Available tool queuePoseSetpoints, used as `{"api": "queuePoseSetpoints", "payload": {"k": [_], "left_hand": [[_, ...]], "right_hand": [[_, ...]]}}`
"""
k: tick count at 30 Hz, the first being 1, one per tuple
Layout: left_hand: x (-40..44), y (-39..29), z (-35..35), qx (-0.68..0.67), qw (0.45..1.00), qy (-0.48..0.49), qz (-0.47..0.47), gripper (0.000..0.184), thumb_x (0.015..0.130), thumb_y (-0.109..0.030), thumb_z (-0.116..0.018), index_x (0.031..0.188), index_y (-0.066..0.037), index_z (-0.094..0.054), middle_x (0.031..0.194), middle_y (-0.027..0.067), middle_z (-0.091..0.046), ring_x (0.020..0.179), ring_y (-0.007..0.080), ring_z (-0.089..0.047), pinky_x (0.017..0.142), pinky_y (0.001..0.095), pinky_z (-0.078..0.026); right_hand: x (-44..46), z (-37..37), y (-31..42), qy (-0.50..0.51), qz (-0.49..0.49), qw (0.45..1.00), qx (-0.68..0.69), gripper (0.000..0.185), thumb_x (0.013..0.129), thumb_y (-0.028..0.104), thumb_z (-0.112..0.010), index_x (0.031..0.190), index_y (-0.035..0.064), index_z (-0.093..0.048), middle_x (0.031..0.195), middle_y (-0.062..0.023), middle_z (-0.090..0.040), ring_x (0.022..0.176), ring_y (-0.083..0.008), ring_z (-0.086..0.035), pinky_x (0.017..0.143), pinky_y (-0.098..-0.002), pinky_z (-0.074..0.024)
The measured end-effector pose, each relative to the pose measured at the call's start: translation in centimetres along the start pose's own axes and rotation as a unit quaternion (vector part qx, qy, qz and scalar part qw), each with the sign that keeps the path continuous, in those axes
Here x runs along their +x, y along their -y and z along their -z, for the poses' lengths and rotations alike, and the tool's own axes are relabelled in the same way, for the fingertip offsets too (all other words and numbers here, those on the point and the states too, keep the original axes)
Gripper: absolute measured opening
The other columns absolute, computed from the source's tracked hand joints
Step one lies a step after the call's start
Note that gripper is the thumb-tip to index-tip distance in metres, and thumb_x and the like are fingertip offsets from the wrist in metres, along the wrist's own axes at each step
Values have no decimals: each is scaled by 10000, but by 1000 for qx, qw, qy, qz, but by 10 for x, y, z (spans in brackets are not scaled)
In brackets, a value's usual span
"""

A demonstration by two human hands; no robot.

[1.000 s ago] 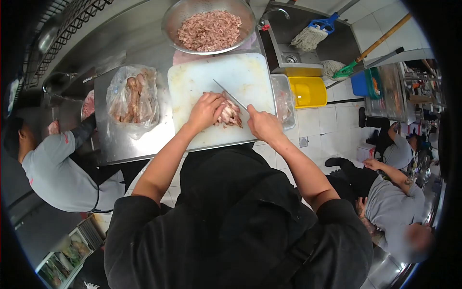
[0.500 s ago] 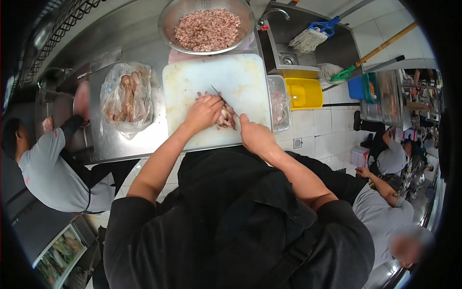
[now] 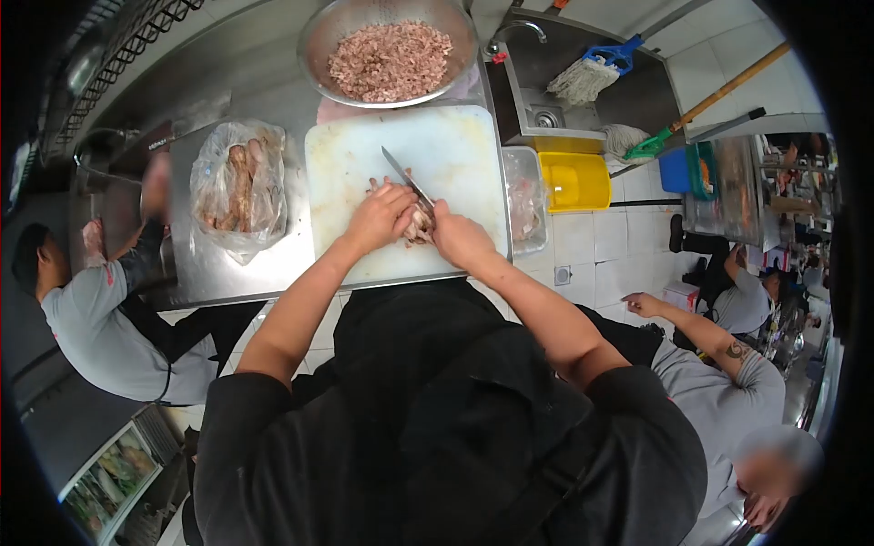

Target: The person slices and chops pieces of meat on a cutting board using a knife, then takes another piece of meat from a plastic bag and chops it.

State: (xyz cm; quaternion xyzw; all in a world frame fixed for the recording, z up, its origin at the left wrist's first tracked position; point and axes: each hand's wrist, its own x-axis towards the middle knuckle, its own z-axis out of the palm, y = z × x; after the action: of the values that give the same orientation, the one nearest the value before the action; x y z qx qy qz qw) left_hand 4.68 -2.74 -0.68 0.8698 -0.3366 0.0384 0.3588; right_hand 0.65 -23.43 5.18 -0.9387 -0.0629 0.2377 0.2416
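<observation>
And it's the right hand (image 3: 462,238) wrapped round the knife (image 3: 408,177), blade slanting forward-left across the board (image 3: 341,150), right beside the meat (image 3: 420,225) that the left hand (image 3: 378,218) clamps down, between both hands!

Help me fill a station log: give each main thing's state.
Left hand: on the meat
Right hand: closed around the knife
Knife: held, blade bare
Meat: partly covered
Cutting board: lying flat
Colander: holding chopped meat
Plastic bag: holding larger meat pieces
Yellow tub: open-topped
Faucet: no flow visible
</observation>
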Motion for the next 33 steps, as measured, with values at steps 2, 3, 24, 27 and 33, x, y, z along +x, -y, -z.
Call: {"api": "queuePoseSetpoints", "payload": {"k": [2,3,24,27,33], "left_hand": [[-3,1,4,-6,1000,3,-6,189,890,-98,-677,1070,-47,-706,1129,102,-679,1084,307,-631,1099,466,-448],[-1,4,6,-9,1000,4,-17,190,890,-99,-678,1072,-53,-708,1123,97,-680,1077,302,-628,1074,463,-457],[-10,-9,-3,78,995,-58,-10,211,870,-122,-701,1077,-79,-702,1106,44,-672,1003,248,-621,864,383,-476],[-14,-5,-11,62,996,-62,4,197,861,-114,-703,1053,-74,-712,1095,47,-687,998,251,-631,851,390,-482],[-10,-4,-7,46,996,-73,4,182,835,-77,-708,1016,-57,-712,1074,79,-691,985,281,-634,854,410,-496]], "right_hand": [[1,0,-2,-10,8,1000,14,244,946,160,-504,1108,-16,-452,848,-303,-692,830,-504,-678,748,-600,-519],[-1,13,-2,-10,14,1000,14,241,943,154,-500,1108,-15,-449,839,-305,-690,825,-506,-677,747,-601,-516],[-50,34,19,46,-36,996,-72,291,950,96,-437,1224,2,-471,872,-272,-712,822,-468,-699,759,-583,-527],[-58,33,29,59,-31,996,-62,265,961,96,-424,1202,4,-485,881,-273,-713,826,-464,-702,760,-577,-531],[-13,6,17,19,-8,1000,-24,248,957,110,-449,1176,-4,-471,872,-290,-703,837,-481,-693,751,-577,-528]]}}
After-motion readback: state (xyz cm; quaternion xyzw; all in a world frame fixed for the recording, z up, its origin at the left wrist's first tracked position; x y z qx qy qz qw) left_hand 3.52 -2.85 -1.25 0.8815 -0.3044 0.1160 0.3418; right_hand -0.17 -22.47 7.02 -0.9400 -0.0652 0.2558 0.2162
